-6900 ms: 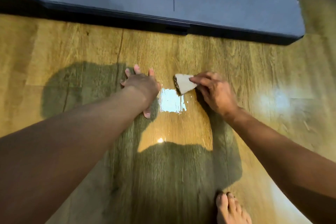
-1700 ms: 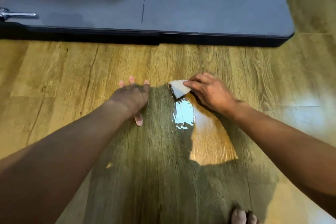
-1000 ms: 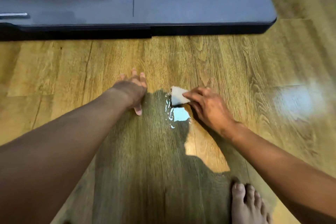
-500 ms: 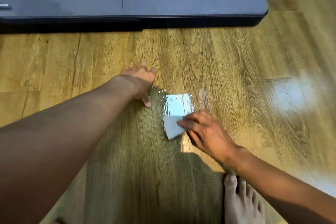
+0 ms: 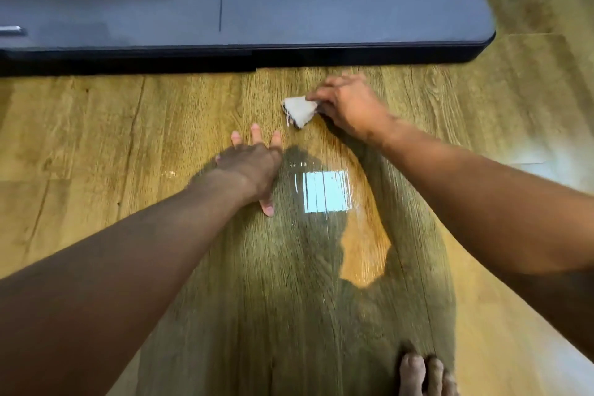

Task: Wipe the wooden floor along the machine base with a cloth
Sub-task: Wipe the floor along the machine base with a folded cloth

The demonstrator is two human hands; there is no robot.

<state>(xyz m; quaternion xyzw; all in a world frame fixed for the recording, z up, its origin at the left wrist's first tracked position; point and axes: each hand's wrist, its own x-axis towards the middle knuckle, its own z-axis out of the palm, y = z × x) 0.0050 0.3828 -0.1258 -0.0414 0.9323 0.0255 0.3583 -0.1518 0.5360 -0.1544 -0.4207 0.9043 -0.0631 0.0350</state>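
Broadly, the wooden floor [image 5: 96,138] fills most of the view. The grey machine base [image 5: 321,10] lies across the top, its dark edge meeting the boards. The left hand [image 5: 250,167] is planted flat on the floor with fingers straight and spread; its grip is wide and holds nothing, so it seems to serve as a prop. The right hand [image 5: 350,106] is near the base edge but apart from it, its grip pinched on the small folded white cloth [image 5: 299,109]. The cloth is pressed to the boards close to the left fingertips. A glossy wet patch [image 5: 324,191] lies between the arms, nearer the person. I judge the wipe partway done: the middle looks damp, while the strips along the base to either side show no sheen and are probably left to do.
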